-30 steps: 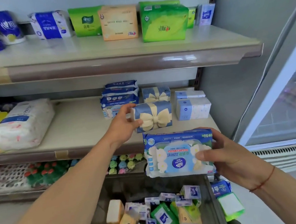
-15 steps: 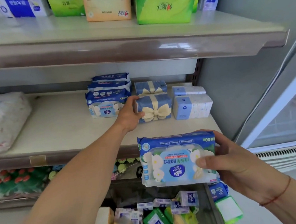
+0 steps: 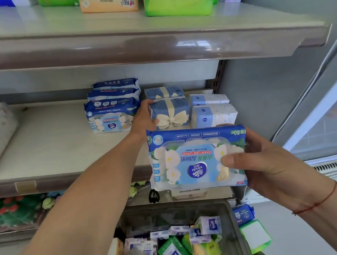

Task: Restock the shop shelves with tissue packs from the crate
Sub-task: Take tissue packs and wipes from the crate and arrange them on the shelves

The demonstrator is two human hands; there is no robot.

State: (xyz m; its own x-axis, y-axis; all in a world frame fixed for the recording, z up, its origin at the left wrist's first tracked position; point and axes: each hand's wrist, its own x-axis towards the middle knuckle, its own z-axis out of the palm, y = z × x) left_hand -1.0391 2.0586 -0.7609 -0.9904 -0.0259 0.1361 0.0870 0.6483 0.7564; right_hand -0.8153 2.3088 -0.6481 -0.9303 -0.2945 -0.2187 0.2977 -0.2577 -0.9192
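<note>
Left hand (image 3: 143, 119) gripped bow-print pack (image 3: 170, 112) on middle shelf (image 3: 51, 138), twelve o'clock. Right hand (image 3: 270, 165) clutched wet-wipe pack (image 3: 195, 159) upside down, above crate (image 3: 235, 234), six o'clock.

Bare forearms, no sleeves; thin red string bracelet (image 3: 319, 202) around right wrist

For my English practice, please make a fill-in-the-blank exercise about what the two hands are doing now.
1. The right hand holds a wet-wipe pack printed with white ____.
2. The left hand grips a blue pack printed with a cream ____.
3. That pack sits on the ____ shelf.
4. The crate stands ____ the shelves.

Missing words: flowers; bow; middle; below
</note>
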